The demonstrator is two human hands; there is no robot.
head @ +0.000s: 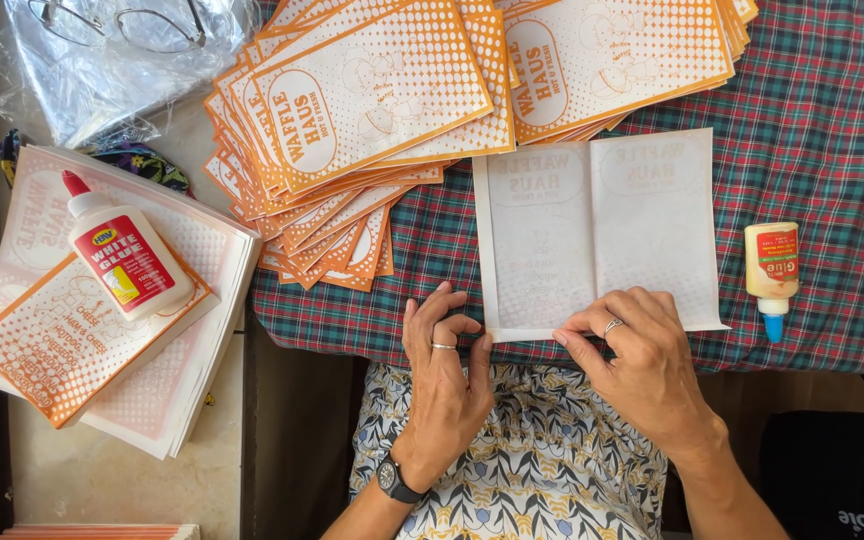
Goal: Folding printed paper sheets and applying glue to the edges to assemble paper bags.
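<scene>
**Paper sheet lies face down under both hands**

Paper sheet, white, thin and folded into two panels (597, 232), lies printed side down on the red-and-green plaid cloth (812, 120), its near edge at the table's front. The left hand (444, 375) rests at the sheet's 7 o'clock corner, fingers loosely spread and flat, gripping nothing; a ring and a black wristwatch (395, 480) show on it. The right hand (642, 365) presses its fingertips on the bottom edge near 6 o'clock, open and pinning the paper rather than clasping it.

Judging by its look, the sheet is light, limp and easily creased, and would slide on the cloth; it is best taken by an edge or corner with flat fingers, not pinched mid-panel.

At 3 o'clock of the sheet lies a small yellowish glue bottle with a blue tip (772, 275). At 11 to 12 o'clock sit fanned stacks of orange-and-white printed paper bags (372, 110). At 9 o'clock, well apart, a white glue bottle with a red cap (122, 255) rests on another pile of printed sheets (182, 370). A crumpled clear plastic bag (102, 60) lies at 10 o'clock.
</scene>
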